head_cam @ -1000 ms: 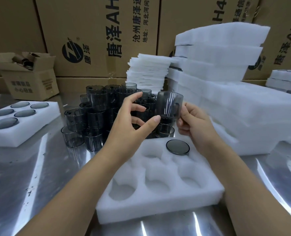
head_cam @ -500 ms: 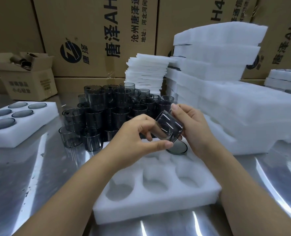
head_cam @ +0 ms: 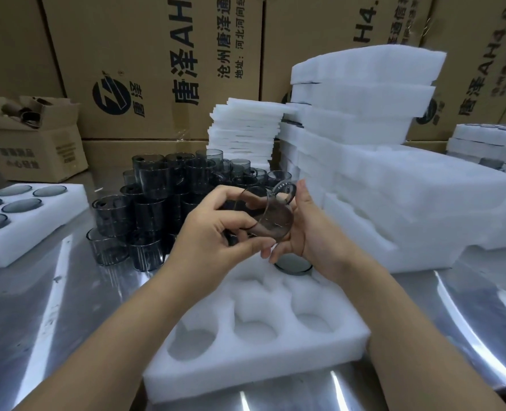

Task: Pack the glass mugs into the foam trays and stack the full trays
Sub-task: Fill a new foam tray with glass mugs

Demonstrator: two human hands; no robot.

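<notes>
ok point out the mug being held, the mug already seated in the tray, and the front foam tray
held mug (head_cam: 272,221): head view, on its tilted glass body
seated mug (head_cam: 296,264): head view, on its dark top face
foam tray (head_cam: 260,372): head view, on its bare front wall

Bright, even light from overhead, white streaks of glare on the steel table (head_cam: 38,307) left, right and just in front of the foam tray (head_cam: 245,378), foam stack (head_cam: 394,188) behind the tray nearly blown out — little surface detail, cartons (head_cam: 156,69) beyond it bowed by wide-angle distortion, slightly soft overall.
</notes>
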